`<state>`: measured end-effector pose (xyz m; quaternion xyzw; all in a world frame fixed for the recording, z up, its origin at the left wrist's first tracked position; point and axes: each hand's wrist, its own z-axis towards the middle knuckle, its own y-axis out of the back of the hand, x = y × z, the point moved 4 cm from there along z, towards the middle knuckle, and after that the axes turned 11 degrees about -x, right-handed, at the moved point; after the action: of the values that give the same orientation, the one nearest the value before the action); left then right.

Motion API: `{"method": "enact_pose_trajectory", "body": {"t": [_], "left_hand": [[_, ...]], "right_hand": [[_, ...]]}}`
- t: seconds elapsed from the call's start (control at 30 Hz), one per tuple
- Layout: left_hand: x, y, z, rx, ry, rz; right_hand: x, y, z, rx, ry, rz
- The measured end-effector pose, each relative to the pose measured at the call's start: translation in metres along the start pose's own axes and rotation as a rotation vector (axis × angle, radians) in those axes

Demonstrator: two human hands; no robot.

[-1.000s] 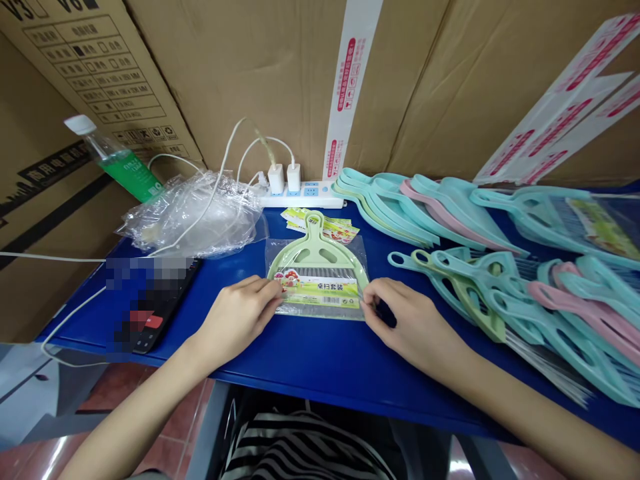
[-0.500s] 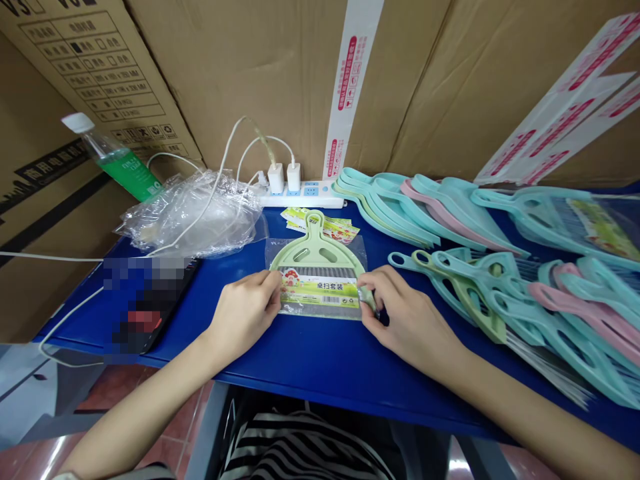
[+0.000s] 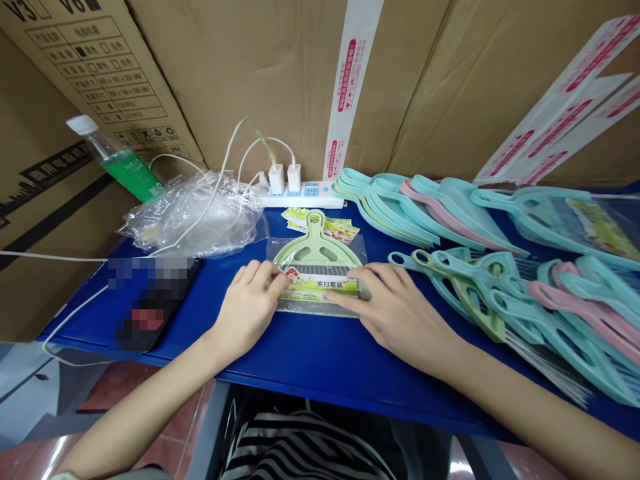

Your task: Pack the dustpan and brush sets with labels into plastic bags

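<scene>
Uncurled from its pinch, the right hand (image 3: 395, 313) lies open on the clear bag (image 3: 320, 308) around a green dustpan (image 3: 316, 248), left hand (image 3: 245, 308) pressing the other edge

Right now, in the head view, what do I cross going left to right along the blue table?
Black device → left hand → bagged green dustpan → right hand → teal dustpans
</scene>
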<state>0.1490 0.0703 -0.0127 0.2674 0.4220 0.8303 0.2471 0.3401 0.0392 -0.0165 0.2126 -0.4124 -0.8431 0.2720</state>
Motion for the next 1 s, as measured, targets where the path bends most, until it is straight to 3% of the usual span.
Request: {"method": "enact_pose_trajectory", "body": {"t": [0.13,0.27,0.5,0.73,1.0], "left_hand": [[-0.011,-0.001,0.002,0.048,-0.207,-0.018],[-0.013,-0.006,0.002,0.135,-0.247,-0.022],[-0.005,-0.004,0.001,0.121,-0.241,-0.027],[0.015,0.002,-0.002,0.156,-0.120,-0.117],[0.028,0.004,-0.009,0.078,-0.053,-0.185]], "right_hand": [[0.005,-0.005,0.005,0.013,0.056,0.003],[0.003,-0.008,0.006,0.070,0.041,0.061],[-0.007,-0.004,0.004,0.080,0.009,0.124],[-0.016,0.000,-0.005,0.049,-0.010,0.115],[-0.022,0.006,-0.016,-0.026,-0.025,0.123]]}}
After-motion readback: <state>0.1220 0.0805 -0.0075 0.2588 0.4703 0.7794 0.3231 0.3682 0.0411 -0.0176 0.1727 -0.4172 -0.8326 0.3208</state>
